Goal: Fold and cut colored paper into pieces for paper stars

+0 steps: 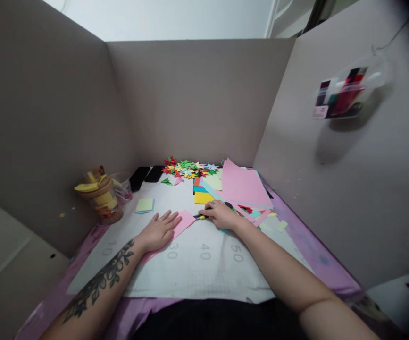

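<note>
Across the white printed sheet (190,281), there's a strip of pink paper (186,222) lying at a slant, and the left hand (158,233) is flat on it, palm down, fingers a bit spread and not gripping anything. The right hand (221,215) has its fingers closed around what looks like a black and yellow craft knife (203,217), tip right by the paper's far corner. Can't tell if the blade is actually touching, it's too small to see.

Honestly, what bugs me is that the fingertips of that flat hand are pretty near the tip. If the knife skids off the edge towards them, that's a nick. Light pressure could also let the pink paper swivel, since the palm sits on one part and the far corner sticks out free. The white sheet looks rumpled too, so a ridge underneath might throw a blade off line or get snagged itself.

Also, loose paper scraps (281,225) lie beside the right forearm, and a careless drag of that arm could sweep them about. The sticky notes (145,205) are well apart from the knife, so no worry there.
</note>
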A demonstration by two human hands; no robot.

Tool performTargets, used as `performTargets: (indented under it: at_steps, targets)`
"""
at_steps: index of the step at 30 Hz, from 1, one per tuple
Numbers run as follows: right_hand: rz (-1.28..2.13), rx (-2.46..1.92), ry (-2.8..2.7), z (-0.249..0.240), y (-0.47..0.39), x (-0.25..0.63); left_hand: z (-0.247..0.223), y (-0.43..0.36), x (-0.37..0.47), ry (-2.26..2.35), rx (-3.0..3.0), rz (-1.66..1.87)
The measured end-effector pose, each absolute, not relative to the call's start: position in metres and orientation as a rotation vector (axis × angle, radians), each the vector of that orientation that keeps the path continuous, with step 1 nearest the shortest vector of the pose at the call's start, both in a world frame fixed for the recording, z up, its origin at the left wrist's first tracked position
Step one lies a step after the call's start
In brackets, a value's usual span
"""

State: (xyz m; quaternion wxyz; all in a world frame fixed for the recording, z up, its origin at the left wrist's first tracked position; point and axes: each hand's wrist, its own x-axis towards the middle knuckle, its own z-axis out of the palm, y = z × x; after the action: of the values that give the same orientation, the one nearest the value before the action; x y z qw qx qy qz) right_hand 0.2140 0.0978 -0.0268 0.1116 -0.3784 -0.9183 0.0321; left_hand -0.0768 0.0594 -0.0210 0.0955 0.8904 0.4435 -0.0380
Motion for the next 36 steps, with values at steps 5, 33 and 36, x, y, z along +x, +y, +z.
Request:
performTargets:
  at_steps: [5,33,36]
  targets:
    - [0.118,-1.094,-2.701,-0.029,0.099,0.217,-0.023,0.06,-0.076,1.34,2.634,-0.123]
    - [0.054,-1.277,-2.766,-0.005,0.052,0.217,-0.025,0.059,-0.076,1.358,2.628,-0.147]
    - [0.1,-1.233,-2.766,-0.005,0.05,0.224,-0.025,0.059,-0.076,1.355,2.623,-0.143]
